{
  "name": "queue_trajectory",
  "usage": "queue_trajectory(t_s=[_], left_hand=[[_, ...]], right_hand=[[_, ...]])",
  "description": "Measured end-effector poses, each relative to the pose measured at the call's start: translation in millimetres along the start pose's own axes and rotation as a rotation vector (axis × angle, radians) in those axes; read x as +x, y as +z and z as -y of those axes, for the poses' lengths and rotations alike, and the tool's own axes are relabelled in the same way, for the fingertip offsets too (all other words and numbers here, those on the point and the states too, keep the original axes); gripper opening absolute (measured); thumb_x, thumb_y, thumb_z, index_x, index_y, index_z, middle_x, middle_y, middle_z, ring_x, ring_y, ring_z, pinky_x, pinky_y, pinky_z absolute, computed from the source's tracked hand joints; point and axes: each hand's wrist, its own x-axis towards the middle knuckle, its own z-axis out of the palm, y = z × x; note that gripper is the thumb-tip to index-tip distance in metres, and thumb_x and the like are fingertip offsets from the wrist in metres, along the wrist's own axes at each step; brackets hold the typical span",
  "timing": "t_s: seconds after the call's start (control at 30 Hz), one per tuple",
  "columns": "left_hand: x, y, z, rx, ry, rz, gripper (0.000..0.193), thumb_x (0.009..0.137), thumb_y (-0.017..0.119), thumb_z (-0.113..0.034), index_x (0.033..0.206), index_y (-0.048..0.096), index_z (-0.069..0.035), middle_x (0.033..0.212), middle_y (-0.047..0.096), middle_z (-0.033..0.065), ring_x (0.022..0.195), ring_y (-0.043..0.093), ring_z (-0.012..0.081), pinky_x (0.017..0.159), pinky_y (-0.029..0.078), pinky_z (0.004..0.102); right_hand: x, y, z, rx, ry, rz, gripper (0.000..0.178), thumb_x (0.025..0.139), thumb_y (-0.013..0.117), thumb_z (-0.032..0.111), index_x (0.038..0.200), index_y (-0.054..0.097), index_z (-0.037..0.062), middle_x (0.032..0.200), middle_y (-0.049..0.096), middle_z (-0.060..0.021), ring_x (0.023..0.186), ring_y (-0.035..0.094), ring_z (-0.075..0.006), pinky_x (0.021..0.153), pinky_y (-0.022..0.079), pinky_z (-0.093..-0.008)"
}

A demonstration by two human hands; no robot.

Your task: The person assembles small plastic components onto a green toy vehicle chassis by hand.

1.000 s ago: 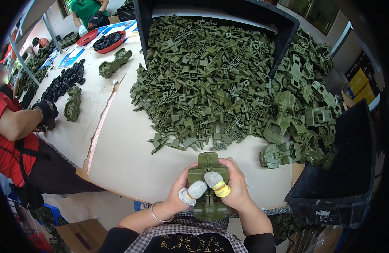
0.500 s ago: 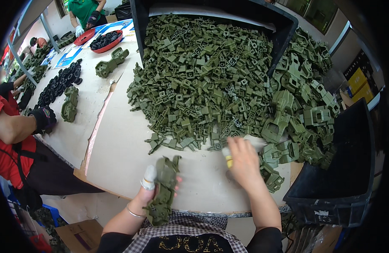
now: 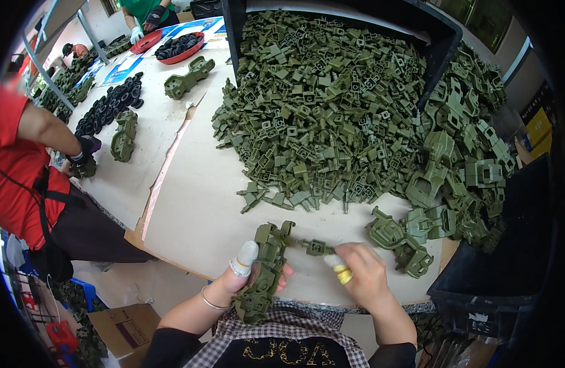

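My left hand, its thumb in a white finger cover, is closed around a long olive-green plastic toy vehicle body. The body is held lengthwise above the near edge of the table. To its right, my right hand, with white and yellow wrapping on a finger, pinches the end of a small green axle-like plastic part. This part points toward the vehicle body, and I cannot tell whether they touch. Beyond my hands lies a big heap of similar small green parts.
A black crate lies tipped behind the heap. More vehicle bodies are piled at the right beside another black bin. On the left, a co-worker in red works near black wheels. Red trays stand farther back.
My right hand has come back from the heap's near edge with a small green part, nearer the vehicle body. The whole view has shifted somewhat; my left hand still grips the body.
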Motion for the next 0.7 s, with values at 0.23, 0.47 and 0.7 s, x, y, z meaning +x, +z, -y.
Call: queue_trajectory(t_s=[0.23, 0.47, 0.7], left_hand=[[-2.8, 12.9, 1.4, 0.059, -0.003, 0.031, 0.073, 0.083, 0.039, -0.063, 0.121, 0.042, -0.001, 0.105, 0.057, 0.0167, 0.085, 0.061, 0.0222, 0.077, 0.052, 0.0355], [-6.3, 23.8, 0.4, 0.433, 0.021, -0.026, 0.068, 0.083, 0.046, -0.059, 0.117, 0.042, 0.0, 0.101, 0.057, 0.0136, 0.083, 0.061, 0.021, 0.075, 0.052, 0.0337], [-9.8, 15.0, 5.7, 0.233, 0.035, 0.128, 0.065, 0.076, 0.058, -0.056, 0.116, 0.045, -0.006, 0.091, 0.061, 0.0145, 0.075, 0.061, 0.0219, 0.064, 0.052, 0.0309]], right_hand=[[-2.7, 4.2, 21.2, -0.375, -0.32, 0.155, 0.024, 0.065, 0.056, 0.005, 0.088, 0.056, -0.0002, 0.085, 0.055, -0.0098, 0.068, 0.053, -0.0182, 0.053, 0.048, -0.0256], [0.4, 3.1, 36.2, -0.328, -0.403, 0.118, 0.021, 0.066, 0.057, 0.006, 0.085, 0.054, -0.0013, 0.087, 0.055, -0.0119, 0.07, 0.054, -0.0176, 0.053, 0.048, -0.0242], [-8.5, 4.9, 33.5, -0.339, -0.398, 0.062, 0.021, 0.067, 0.059, 0.004, 0.087, 0.055, 0.0011, 0.087, 0.057, -0.0114, 0.07, 0.056, -0.0177, 0.054, 0.049, -0.0254]])
